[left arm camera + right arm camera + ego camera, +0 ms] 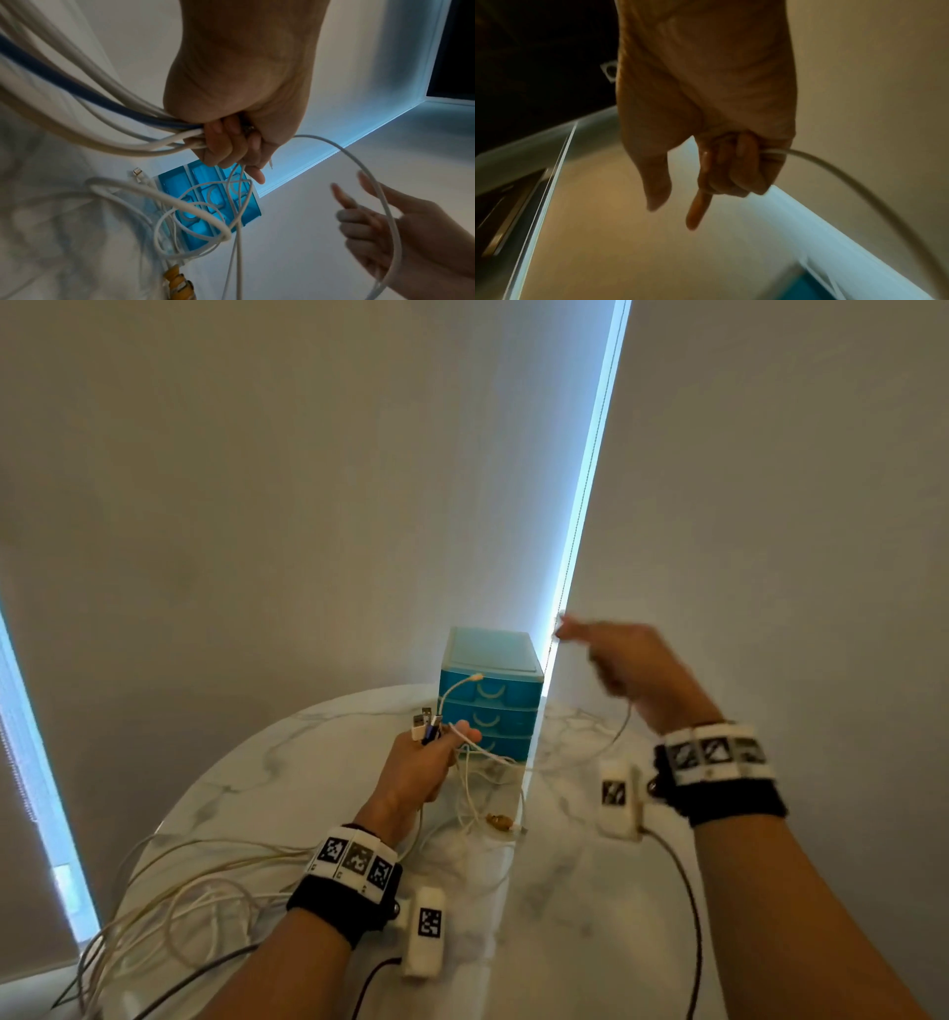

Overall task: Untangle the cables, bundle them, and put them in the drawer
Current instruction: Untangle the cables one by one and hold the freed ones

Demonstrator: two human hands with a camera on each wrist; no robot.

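Note:
My left hand (429, 765) (231, 142) grips a bunch of white and blue cables (102, 113) near their plug ends (426, 724), raised above the round marble table (267, 788). The cables' long loops (169, 901) trail off the table's near left edge. My right hand (624, 667) (731, 168) is lifted high to the right and grips one white cable (847, 178) (380, 199) that arcs back to the left hand. The blue three-drawer unit (488, 695) (205, 207) stands at the table's far side with all drawers closed. A yellow connector (498, 821) lies on the table.
Behind the table hang pale roller blinds with a bright gap (580, 516) and a bead chain. A second bright window strip (31, 752) is at the left. Tangled white loops (195, 213) hang in front of the drawer unit.

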